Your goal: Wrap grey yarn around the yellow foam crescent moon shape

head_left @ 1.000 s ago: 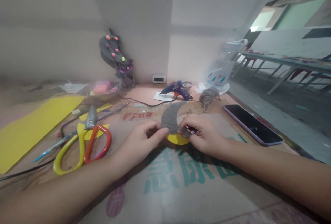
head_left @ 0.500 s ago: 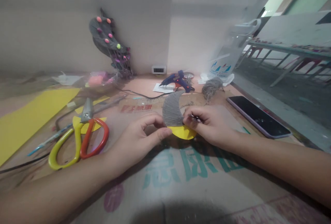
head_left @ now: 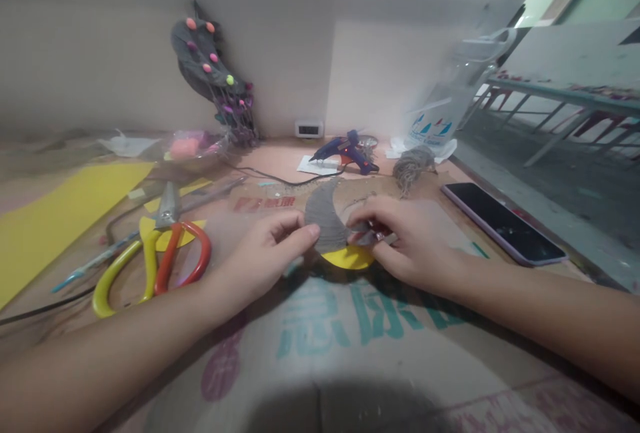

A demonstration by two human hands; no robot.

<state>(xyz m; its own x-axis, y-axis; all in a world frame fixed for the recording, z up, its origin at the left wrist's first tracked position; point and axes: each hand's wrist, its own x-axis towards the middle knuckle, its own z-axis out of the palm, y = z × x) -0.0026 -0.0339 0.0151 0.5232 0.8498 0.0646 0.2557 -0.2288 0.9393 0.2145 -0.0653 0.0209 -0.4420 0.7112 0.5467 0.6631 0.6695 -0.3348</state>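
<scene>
A crescent moon cutout (head_left: 325,216) stands tilted above the cardboard, its upper part wrapped in grey yarn and its lower tip bare yellow. My left hand (head_left: 273,246) grips the crescent's left edge, thumb in front and fingers behind. At the inner right edge, just above the bare yellow part, my right hand (head_left: 407,240) is closed with the fingertips pinching grey yarn (head_left: 356,236). Something small and shiny shows between those fingers, too unclear to name. Behind the right hand lies a loose ball of grey yarn (head_left: 415,163).
Scissors (head_left: 170,240) and a yellow sheet (head_left: 60,220) lie left. A blue glue gun (head_left: 345,152) rests at the back near a small digital clock (head_left: 309,129). A phone (head_left: 503,223) and a clear jug (head_left: 440,100) are right. A decorated grey crescent (head_left: 200,60) leans against the wall.
The crescent has shifted slightly left. My left thumb now lies higher, over the yarn-wrapped part. The right fingers have turned and spread a little at the inner edge.
</scene>
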